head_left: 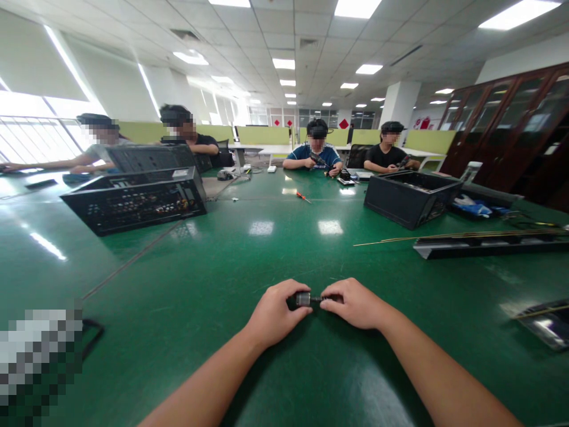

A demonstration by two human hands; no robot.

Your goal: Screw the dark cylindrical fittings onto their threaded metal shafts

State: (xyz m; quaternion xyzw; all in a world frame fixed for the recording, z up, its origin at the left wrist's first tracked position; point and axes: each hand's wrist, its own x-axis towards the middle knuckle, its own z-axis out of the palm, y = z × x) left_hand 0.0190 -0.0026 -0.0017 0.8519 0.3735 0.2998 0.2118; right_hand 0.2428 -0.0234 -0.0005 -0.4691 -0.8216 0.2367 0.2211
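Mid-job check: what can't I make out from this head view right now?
1. Head view, the small part: mostly covered by the left hand and right hand. Only a metal middle shows, so its kind is unclear.
2. Lower left corner: a pixelated patch hides whatever lies there.
3. Right side, the black panel: cut off by the frame edge.
4. Mid-table, the orange-handled tool: too small to tell its tip.

Open green table [284, 249] ahead of left hand [273, 311] and right hand [355, 303], computer chassis [137, 198] far left, black case [411, 198] and long panel [489, 244] right.
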